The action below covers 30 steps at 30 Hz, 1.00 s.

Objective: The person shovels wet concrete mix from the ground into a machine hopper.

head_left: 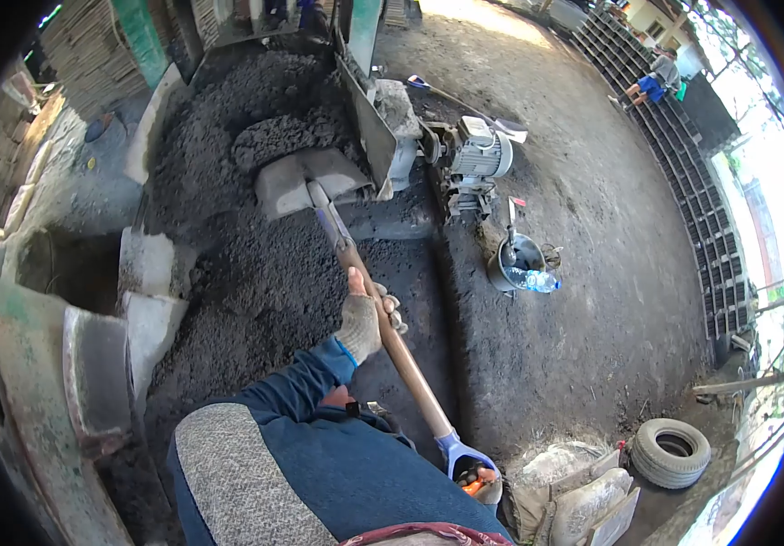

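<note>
A long shovel (413, 380) with a wooden shaft and a blue D-shaped handle slants across the middle of the view. My left hand (365, 318), in a grey knit glove with bare fingertips, is wrapped round the shaft at mid-length. At the near end, my right hand (481, 484) is closed on the blue handle, partly hidden by it; a bit of orange shows there. The metal blade (287, 185) lies at the edge of a heap of dark, damp, soil-like material (255, 100). More of that loose material covers the ground below the blade.
An electric motor (481, 150) stands right of the metal trough wall (365, 118). Beyond it lies another shovel (465, 105). A bucket (521, 255) holds a trowel and plastic bottle. Tyres (671, 453) and sacks (583, 496) sit lower right. A person (656, 77) bends by stacked blocks (692, 200).
</note>
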Each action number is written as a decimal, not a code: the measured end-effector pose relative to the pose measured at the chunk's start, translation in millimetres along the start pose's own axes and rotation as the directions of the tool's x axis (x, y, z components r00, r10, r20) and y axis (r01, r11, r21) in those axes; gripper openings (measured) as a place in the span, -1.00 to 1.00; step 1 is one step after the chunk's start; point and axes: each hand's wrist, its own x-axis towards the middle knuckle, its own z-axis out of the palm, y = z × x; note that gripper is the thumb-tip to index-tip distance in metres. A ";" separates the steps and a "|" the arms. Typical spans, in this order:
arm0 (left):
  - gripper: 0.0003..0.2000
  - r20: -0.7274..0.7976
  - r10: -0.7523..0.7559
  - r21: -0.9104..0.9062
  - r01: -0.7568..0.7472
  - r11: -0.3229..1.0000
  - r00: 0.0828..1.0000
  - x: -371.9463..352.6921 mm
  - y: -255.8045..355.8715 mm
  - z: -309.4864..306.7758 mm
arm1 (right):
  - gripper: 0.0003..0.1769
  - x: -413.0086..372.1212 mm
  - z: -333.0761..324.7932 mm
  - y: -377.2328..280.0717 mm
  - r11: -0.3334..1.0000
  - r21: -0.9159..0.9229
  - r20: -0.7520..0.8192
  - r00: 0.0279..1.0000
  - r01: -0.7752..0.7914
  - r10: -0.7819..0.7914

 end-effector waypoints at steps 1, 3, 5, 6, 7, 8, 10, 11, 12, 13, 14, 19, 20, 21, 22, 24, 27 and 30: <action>-0.33 0.020 0.004 0.017 -0.005 1.000 1.000 12.6 23.1 5.0 | -0.76 2.5 35.8 3.8 0.998 0.068 0.013 1.000 0.017 -0.018; -0.33 0.029 0.053 0.089 -0.055 0.994 0.998 35.9 72.6 18.3 | -0.76 13.8 106.0 6.7 0.994 0.095 0.014 0.999 0.046 -0.048; -0.32 0.047 0.090 0.143 -0.095 0.985 0.995 69.5 126.7 25.7 | -0.83 25.3 179.8 7.0 0.991 0.125 0.082 0.995 0.054 -0.064; -0.31 0.101 0.135 0.172 -0.151 0.973 0.986 88.3 152.9 26.9 | -0.83 32.1 211.7 6.4 0.987 0.157 0.184 0.982 0.016 -0.046; -0.30 0.152 0.120 0.155 -0.143 0.978 0.981 113.3 180.3 21.9 | -0.82 37.2 246.9 7.3 0.990 0.131 0.222 0.971 0.059 -0.087; -0.31 0.101 0.139 0.167 -0.155 0.974 0.985 122.0 208.1 32.0 | -0.81 34.4 284.1 4.3 0.989 0.129 0.266 0.958 0.078 -0.111; -0.35 0.088 0.248 0.211 -0.261 0.942 0.965 142.2 253.2 43.9 | -0.76 21.1 339.6 -2.5 0.984 0.062 0.308 0.935 0.165 -0.176; -0.36 0.180 0.308 0.204 -0.342 0.917 0.934 165.0 271.6 39.1 | -0.73 24.2 348.7 -4.4 0.973 0.068 0.477 0.849 0.219 -0.225; -0.40 0.160 0.372 0.174 -0.397 0.901 0.914 167.0 278.4 46.1 | -0.77 20.6 353.9 -12.7 0.956 0.020 0.572 0.781 0.294 -0.252; -0.44 0.128 0.393 0.197 -0.412 0.890 0.911 162.9 275.9 51.8 | -0.76 16.1 351.7 -18.2 0.940 0.077 0.591 0.745 0.331 -0.311; -0.49 0.110 0.431 0.210 -0.445 0.871 0.895 156.5 280.0 66.6 | -0.74 14.4 353.5 -28.2 0.917 0.137 0.622 0.687 0.376 -0.375; -0.55 0.336 0.118 -0.090 -0.092 0.992 0.934 14.1 176.9 113.8 | -0.47 -53.6 207.0 -140.9 0.694 0.020 0.496 0.595 0.720 -0.632; -0.51 0.371 0.097 -0.119 -0.056 0.991 0.924 -4.0 157.2 118.0 | -0.41 -61.7 173.0 -168.8 0.541 -0.137 0.436 0.541 0.830 -0.719; -0.47 0.410 0.110 -0.161 -0.047 0.986 0.905 -0.3 143.7 114.4 | -0.43 -76.3 169.7 -190.3 0.319 -0.214 0.477 0.384 0.923 -0.791; -0.44 0.450 0.130 -0.205 -0.039 0.978 0.883 4.2 130.8 110.9 | -0.46 -91.1 169.8 -210.9 0.072 -0.263 0.534 0.208 0.962 -0.820; -0.38 0.467 0.053 -0.313 0.108 0.944 0.883 -2.8 101.2 115.1 | -0.54 -90.0 154.3 -257.2 -0.324 -0.484 0.471 -0.070 0.813 -0.879; -0.31 0.612 0.074 -0.153 0.025 0.988 0.788 -24.6 54.8 116.7 | -0.64 -109.1 164.6 -338.1 -0.791 -0.351 0.501 -0.612 0.502 -0.611; -0.24 0.775 0.133 -0.084 -0.108 0.991 0.618 -29.2 28.4 118.4 | -0.75 -159.8 190.6 -416.7 -0.895 -0.373 0.356 -0.854 0.243 -0.380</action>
